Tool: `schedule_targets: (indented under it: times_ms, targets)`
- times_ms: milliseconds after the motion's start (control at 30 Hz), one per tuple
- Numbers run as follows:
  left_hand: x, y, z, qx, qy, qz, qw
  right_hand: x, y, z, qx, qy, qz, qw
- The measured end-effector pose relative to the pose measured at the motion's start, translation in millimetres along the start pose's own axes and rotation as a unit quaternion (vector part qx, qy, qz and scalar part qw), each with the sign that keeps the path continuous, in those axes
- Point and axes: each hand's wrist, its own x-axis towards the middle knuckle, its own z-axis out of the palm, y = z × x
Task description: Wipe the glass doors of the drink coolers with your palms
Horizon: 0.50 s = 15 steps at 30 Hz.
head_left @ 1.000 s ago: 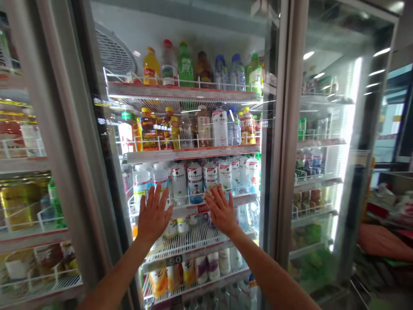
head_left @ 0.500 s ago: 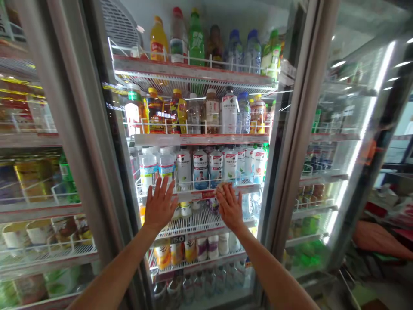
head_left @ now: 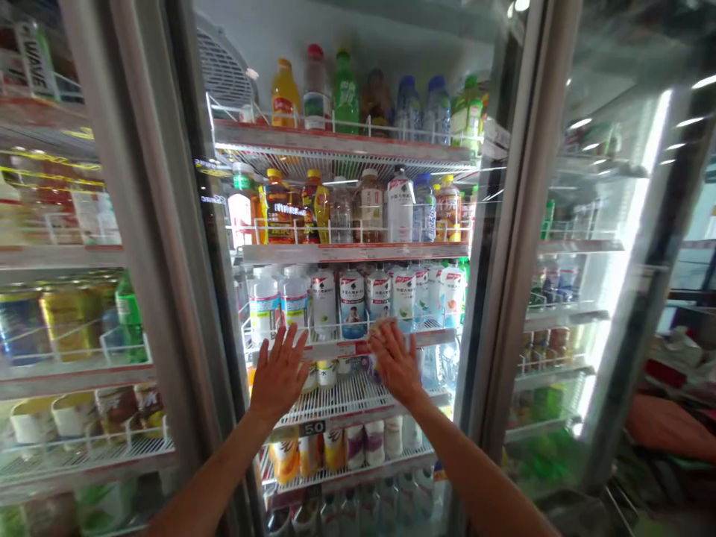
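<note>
My left hand (head_left: pixel 280 373) lies with fingers spread, palm toward the glass door of a drinks cooler, nothing held in it. Under the fingers of my right hand (head_left: pixel 396 365) is a crumpled pale cloth (head_left: pixel 385 323), pressed toward the same glass; most of it is hidden by the hand. Beyond the hands, a shelf holds white-labelled bottles (head_left: pixel 352 302) and clear bottles with blue and yellow labels (head_left: pixel 265 302).
Metal door frames (head_left: pixel 151 186) stand left and right (head_left: pixel 517 224). More bottles (head_left: pixel 345 93) fill the upper shelves, with cups (head_left: pixel 285 459) lower down. Another lit cooler section (head_left: pixel 564 298) is at right, and an orange-red item (head_left: pixel 665 421) lies beyond it.
The view has shifted, so the shelves sit a little lower in it. My right hand has slid slightly left and up against the shelf behind. My left hand stays spread in nearly the same place.
</note>
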Motion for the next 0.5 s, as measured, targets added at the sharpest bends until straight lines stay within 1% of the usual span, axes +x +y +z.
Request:
schedule_targets:
  times_ms: [33,100,133,167,200,233,300,333,367,400,433,467,500]
  targets:
    - [0,-1,-0.9,0.003,-0.003,0.004,1.000,2,16,-2,-0.019,0.031,0.055,0.998]
    - [0,-2,-2.1,0.008,-0.005,0.010,1.000,11,45,-4,-0.056,0.095,0.181,0.977]
    - [0,-2,-2.2,0.009,-0.005,0.011,1.000,17,52,-4,-0.066,0.119,0.232,0.963]
    - [0,-2,-1.8,0.010,-0.001,0.013,1.000,23,52,-3,-0.068,0.136,0.259,0.954]
    - [0,-2,-1.1,0.011,0.006,0.015,1.000,28,46,-3,-0.064,0.142,0.259,0.953]
    - [0,-2,-0.1,0.011,0.014,0.016,1.000,32,36,-2,-0.054,0.136,0.230,0.962]
    - [0,-1,2.2,0.010,0.029,0.020,0.999,35,12,-1,-0.024,0.085,0.114,0.990]
    - [0,-1,3.2,0.009,0.034,0.021,0.999,36,4,-1,-0.010,0.055,0.048,0.997]
    - [1,-1,4.1,0.006,0.036,0.020,0.999,35,2,-2,0.000,0.031,-0.003,1.000]
    - [1,-1,4.6,0.003,0.036,0.018,0.999,33,6,-4,0.002,0.017,-0.030,0.999]
    - [0,-1,5.0,0.001,0.036,0.017,0.999,32,15,-7,-0.006,0.018,-0.025,0.999]
    - [0,-1,5.1,0.000,0.035,0.016,0.999,30,29,-9,-0.023,0.038,0.015,0.999]
    - [0,-1,5.2,0.001,0.033,0.015,0.999,29,43,-12,-0.045,0.068,0.081,0.993]
